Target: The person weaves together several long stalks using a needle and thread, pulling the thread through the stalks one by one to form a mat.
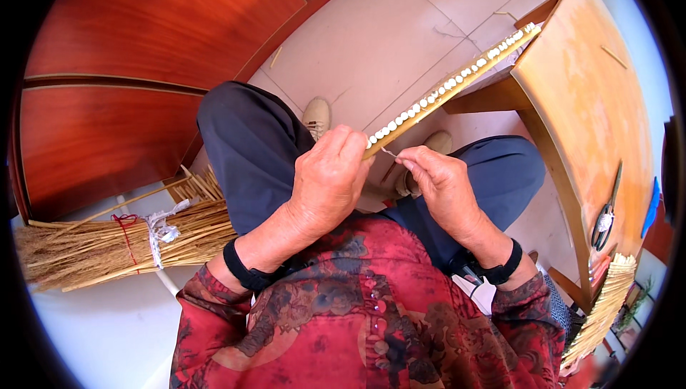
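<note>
My left hand (332,171) is closed on the near end of a long, narrow row of straw stalks (457,87), seen nearly edge-on. Round white cut ends line its upper side. From my lap it slants up and away to the right, its far end by the wooden table's corner. Close to the near end, my right hand (436,175) pinches a thin pale thread (388,152) between thumb and fingertips. The thread runs toward the row beside my left hand; where it joins is hidden.
A wooden table (572,53) at right bears black-handled scissors (606,221). A bound mat of stalks (600,310) leans at its near end. Bundled straw stalks (143,235), tied with red string and white cloth, lie at left. Red-brown cabinets (121,132) stand ahead left; straw bits dot the tiled floor (371,25).
</note>
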A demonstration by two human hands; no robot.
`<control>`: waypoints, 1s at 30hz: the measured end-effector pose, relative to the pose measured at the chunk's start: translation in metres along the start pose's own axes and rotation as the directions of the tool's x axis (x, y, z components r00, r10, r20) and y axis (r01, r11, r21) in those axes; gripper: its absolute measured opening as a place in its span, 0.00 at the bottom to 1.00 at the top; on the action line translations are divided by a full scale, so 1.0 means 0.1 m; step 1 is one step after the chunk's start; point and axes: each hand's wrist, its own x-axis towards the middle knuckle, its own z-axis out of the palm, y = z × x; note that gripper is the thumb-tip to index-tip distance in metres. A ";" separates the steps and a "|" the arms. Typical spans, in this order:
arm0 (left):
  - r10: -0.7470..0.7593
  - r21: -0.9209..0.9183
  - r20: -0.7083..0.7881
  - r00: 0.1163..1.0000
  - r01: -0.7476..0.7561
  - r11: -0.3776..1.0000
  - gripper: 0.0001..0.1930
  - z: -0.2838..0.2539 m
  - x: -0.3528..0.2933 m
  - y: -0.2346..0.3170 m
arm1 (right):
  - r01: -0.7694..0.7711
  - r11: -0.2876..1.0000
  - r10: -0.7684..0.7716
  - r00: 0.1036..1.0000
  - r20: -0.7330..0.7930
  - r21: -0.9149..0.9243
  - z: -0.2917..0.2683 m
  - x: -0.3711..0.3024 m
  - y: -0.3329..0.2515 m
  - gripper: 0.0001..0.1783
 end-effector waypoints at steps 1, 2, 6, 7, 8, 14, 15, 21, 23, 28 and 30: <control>-0.004 -0.001 0.002 1.000 0.004 1.000 0.15 0.00 0.00 0.00 | -0.004 1.000 0.004 1.000 0.004 -0.010 0.00 0.00 0.00 0.06; -0.006 -0.002 0.005 1.000 0.006 1.000 0.15 0.00 0.00 0.00 | -0.008 1.000 0.008 1.000 0.007 -0.020 0.00 0.01 0.00 0.06; 0.004 0.008 -0.005 1.000 -0.004 1.000 0.15 0.00 0.01 -0.01 | -0.005 1.000 0.005 1.000 0.010 -0.029 0.00 0.02 -0.02 0.06; 0.005 0.011 -0.010 1.000 -0.005 1.000 0.15 0.00 0.01 -0.01 | -0.002 1.000 0.002 1.000 0.007 -0.027 0.00 0.03 -0.03 0.06; 0.001 0.010 -0.009 1.000 -0.001 1.000 0.15 0.00 0.00 -0.01 | 0.001 1.000 -0.001 1.000 0.005 -0.026 0.00 0.03 -0.04 0.06; 0.007 0.025 0.001 1.000 -0.007 1.000 0.15 -0.01 0.00 -0.01 | -0.009 1.000 0.009 1.000 0.020 0.004 0.01 0.05 -0.03 0.05; 0.009 0.034 -0.007 1.000 -0.009 0.999 0.16 -0.01 0.00 -0.01 | -0.009 1.000 0.009 1.000 0.025 0.006 0.02 0.06 -0.03 0.05; 0.013 0.048 -0.028 1.000 -0.012 0.999 0.16 -0.01 0.01 -0.02 | -0.007 0.999 0.006 0.999 0.034 0.044 0.04 0.10 -0.02 0.04; 0.017 0.046 -0.034 0.999 -0.015 0.999 0.16 -0.01 0.01 -0.04 | -0.003 0.999 0.001 0.999 0.042 0.043 0.04 0.12 -0.04 0.04; 0.023 0.063 -0.037 0.999 -0.021 0.998 0.16 -0.01 0.02 -0.04 | -0.007 0.998 0.004 0.998 0.057 0.057 0.03 0.14 -0.04 0.03; 0.016 0.063 -0.037 0.999 -0.014 0.998 0.16 -0.01 0.02 -0.04 | -0.006 0.998 0.002 0.998 0.063 0.060 0.03 0.15 -0.04 0.03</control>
